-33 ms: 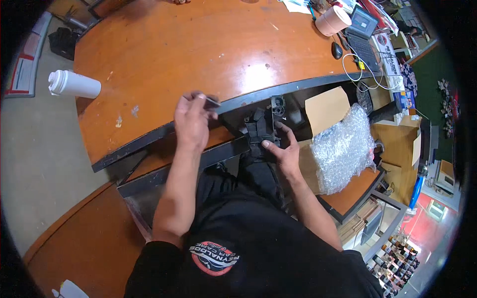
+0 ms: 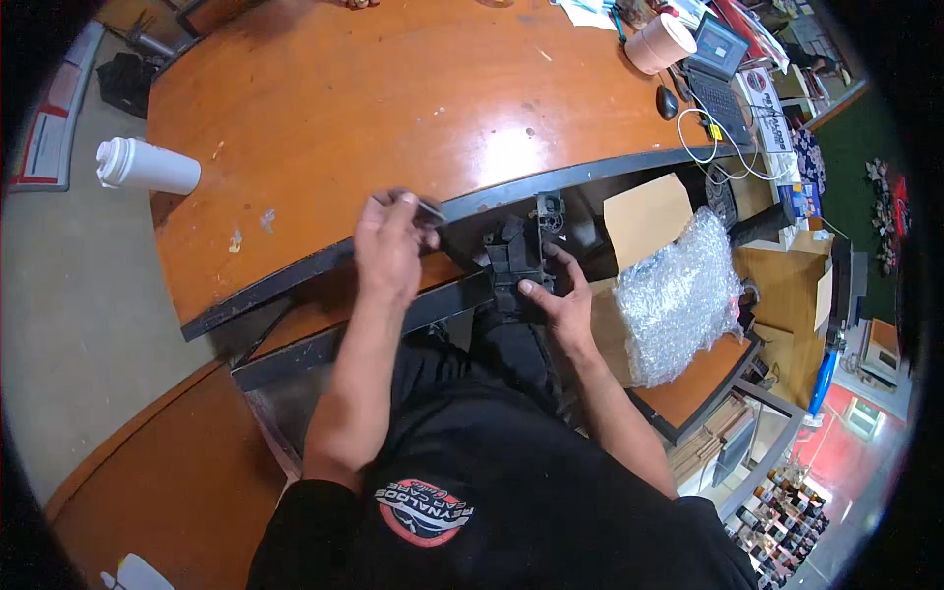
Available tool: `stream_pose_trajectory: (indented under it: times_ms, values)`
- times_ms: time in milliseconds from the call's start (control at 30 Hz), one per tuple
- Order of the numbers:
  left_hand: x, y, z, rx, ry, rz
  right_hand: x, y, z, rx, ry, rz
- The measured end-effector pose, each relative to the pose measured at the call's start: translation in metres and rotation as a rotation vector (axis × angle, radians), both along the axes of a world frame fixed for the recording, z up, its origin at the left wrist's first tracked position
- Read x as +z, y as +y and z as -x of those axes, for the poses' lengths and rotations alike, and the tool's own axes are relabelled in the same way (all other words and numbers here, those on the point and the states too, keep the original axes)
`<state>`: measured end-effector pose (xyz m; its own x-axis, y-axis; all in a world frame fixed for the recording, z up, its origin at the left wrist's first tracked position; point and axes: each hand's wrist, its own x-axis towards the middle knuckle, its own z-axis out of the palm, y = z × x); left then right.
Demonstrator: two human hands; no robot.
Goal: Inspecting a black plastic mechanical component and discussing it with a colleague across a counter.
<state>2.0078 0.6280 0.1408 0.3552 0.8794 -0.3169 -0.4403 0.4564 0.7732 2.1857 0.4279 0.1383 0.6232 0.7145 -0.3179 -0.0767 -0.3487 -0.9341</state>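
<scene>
My left hand (image 2: 389, 250) is above the near edge of the desk, fingers and thumb closed on a small flat dark piece (image 2: 431, 210) with a pale edge. Its exact kind is too blurred to tell. Lower and to the right, my right hand (image 2: 563, 298) grips the side of a boxy black plastic part (image 2: 512, 258), thumb on its face and fingers behind its right side. The part sits over my lap, just below the desk edge, and a metallic strip and round fitting (image 2: 550, 208) show at its top. A gap separates the two hands.
A wide orange-brown desk (image 2: 324, 128) curves ahead, with a white bottle (image 2: 147, 166) at its left. A pink cup (image 2: 659, 44), mouse (image 2: 667, 101) and laptop (image 2: 716, 79) stand far right. Beside my right hand lie bubble wrap (image 2: 678, 300) and an open cardboard flap (image 2: 647, 218).
My left hand has shifted slightly right and nearer with the small flat piece. My right hand and the black plastic part stay where they were.
</scene>
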Motion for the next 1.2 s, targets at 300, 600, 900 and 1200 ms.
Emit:
stream_pose_trajectory:
  times_ms: [300, 600, 900, 1200]
  values:
    - [0.002, 0.019, -0.015, -0.133, 0.131, 0.104, 0.009, -0.004, -0.002, -0.015, 0.089, 0.048]
    - [0.072, 0.277, 0.105, 0.235, 0.063, -0.377, 0.003, -0.013, -0.009, -0.053, -0.034, 0.08]
    - [0.02, -0.006, -0.028, -0.089, 0.472, -0.51, -0.001, -0.009, -0.012, -0.009, -0.097, 0.115]
    - [0.028, -0.065, -0.072, -0.097, 0.509, -0.76, -0.006, 0.002, 0.002, -0.03, -0.048, 0.093]
